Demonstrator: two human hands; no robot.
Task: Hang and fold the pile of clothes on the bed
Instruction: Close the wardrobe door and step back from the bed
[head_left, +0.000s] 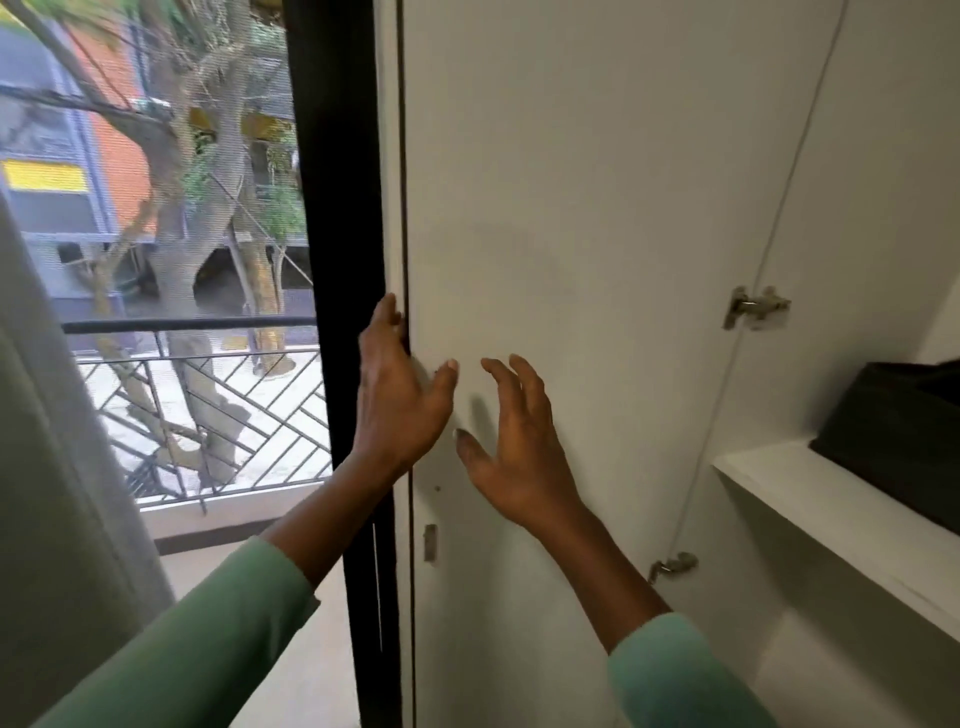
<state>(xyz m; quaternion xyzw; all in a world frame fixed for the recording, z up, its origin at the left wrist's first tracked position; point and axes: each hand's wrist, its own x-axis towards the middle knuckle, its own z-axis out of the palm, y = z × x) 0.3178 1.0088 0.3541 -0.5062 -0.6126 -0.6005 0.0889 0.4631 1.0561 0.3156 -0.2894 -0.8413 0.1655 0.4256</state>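
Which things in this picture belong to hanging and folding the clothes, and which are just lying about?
For the job: left hand, gripping the edge of the wardrobe door; right hand, open near it; shelf.
Just about: black box on the shelf, hinge, curtain, railing, tree.

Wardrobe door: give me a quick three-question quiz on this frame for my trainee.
1. True or false: the left hand grips the edge of the white door.
2. What sits on the shelf? A) a dark box B) a red hat C) a lamp
3. Fill in: the right hand, fingers spread, holds ____.
Key: 1 true; 2 A; 3 nothing.
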